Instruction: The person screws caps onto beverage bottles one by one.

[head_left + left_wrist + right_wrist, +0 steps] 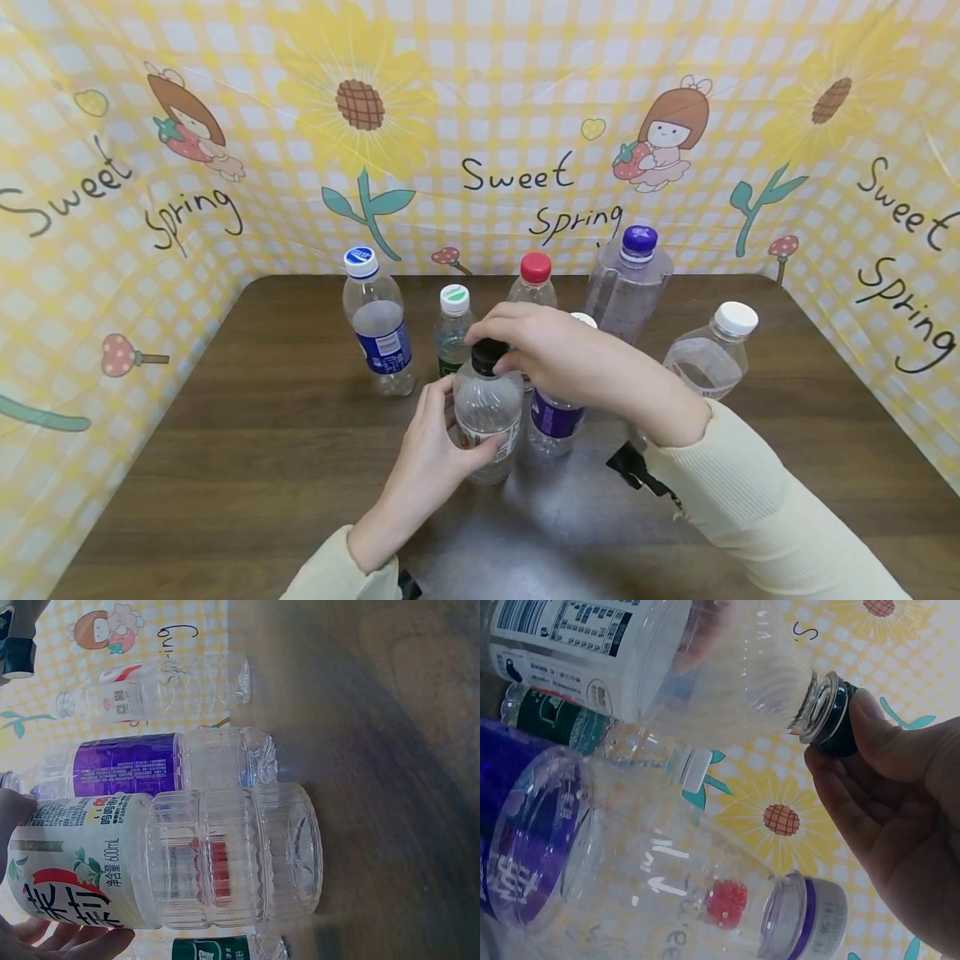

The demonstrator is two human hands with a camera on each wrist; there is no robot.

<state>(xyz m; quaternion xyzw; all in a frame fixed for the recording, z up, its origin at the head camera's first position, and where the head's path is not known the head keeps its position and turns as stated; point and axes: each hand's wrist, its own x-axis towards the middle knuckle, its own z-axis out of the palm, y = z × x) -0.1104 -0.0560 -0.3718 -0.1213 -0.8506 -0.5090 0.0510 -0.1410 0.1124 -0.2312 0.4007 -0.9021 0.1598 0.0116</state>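
A clear plastic bottle [487,404] with a pale printed label stands at the front of a group of bottles. My left hand [438,454] grips it around the label, thumb on the near side. On its neck is a black cap [489,357], which my right hand [543,346] pinches between thumb and fingers from above. In the right wrist view the cap [836,716] sits at the bottle's mouth, with the neck ring showing below it. The left wrist view shows the bottle's lower body [240,855] and label [75,862].
Close right of it stands a purple-labelled bottle [557,417]. Behind are a blue-labelled bottle [384,342], a small green-labelled bottle [452,333], a red-capped bottle [534,287] and a tall blue-capped bottle [626,292]. A white-capped bottle [712,350] stands right on the brown table [285,467].
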